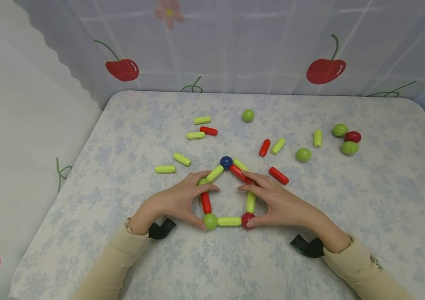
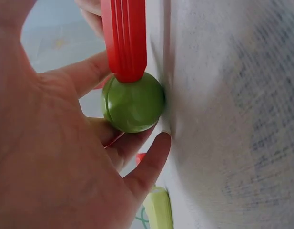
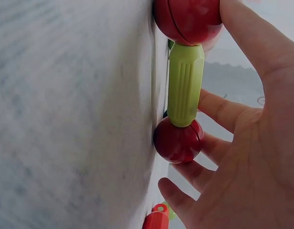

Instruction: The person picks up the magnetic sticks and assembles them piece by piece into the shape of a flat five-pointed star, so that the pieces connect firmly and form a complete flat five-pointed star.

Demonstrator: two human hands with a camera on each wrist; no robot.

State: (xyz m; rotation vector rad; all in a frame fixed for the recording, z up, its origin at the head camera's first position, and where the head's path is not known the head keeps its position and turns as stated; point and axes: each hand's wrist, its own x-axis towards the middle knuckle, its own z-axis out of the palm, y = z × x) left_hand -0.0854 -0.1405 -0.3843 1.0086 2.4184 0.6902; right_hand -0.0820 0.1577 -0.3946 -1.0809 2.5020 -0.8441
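Ball-and-rod frame (image 1: pixel 229 221) is lying flat on the floral-print tablecloth (image 1: pixel 197 266). My left hand (image 1: pixel 180 200) is gripping it by two green balls (image 1: pixel 210 221), my right hand (image 1: pixel 274 202) by two red balls (image 1: pixel 246 217). I'm judging light, even squeezing, without lifting, safest.

A frame of joined rods and balls (image 1: pixel 229 221) is lying on the table (image 1: pixel 212 266), the left hand (image 1: pixel 180 200) spanning its left side, the right hand (image 1: pixel 277 204) its right. Two rods (image 1: pixel 165 169) are lying to its left. Behind the frame, three rods (image 1: pixel 195 135) are lying slightly left, a single ball (image 1: pixel 248 115) slightly right. Three more rods (image 1: pixel 279 176) are lying to its rear right. Farther rightward, another ball (image 1: pixel 303 155), a lone rod (image 1: pixel 317 138) and three clumped balls (image 1: pixel 349 148) are sitting.
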